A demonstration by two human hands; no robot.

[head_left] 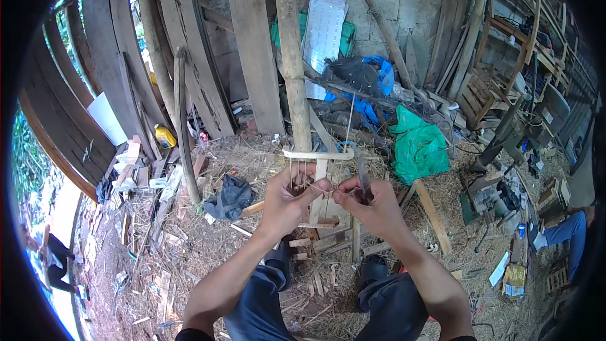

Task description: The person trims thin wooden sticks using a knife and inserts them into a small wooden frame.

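In front of me stands a small frame of pale wood strips [320,167] with a whitish crossbar [317,155] at its top. My left hand [291,194] is closed at the frame's left side, thumb and finger pinching a thin light strand [319,189]. My right hand [372,202] meets it fingertip to fingertip, also pinching the strand. A narrow dark blade [363,177], seemingly a knife's, sticks up from my right hand; its handle is hidden. A thin cord [350,120] rises from the crossbar's right end.
A bamboo post [291,63] stands directly behind the frame. Wood offcuts and shavings cover the ground. A green plastic bag [418,145] lies to the right, a dark plastic bag [228,199] to the left. One person sits at far left, and another's leg [565,240] shows at far right.
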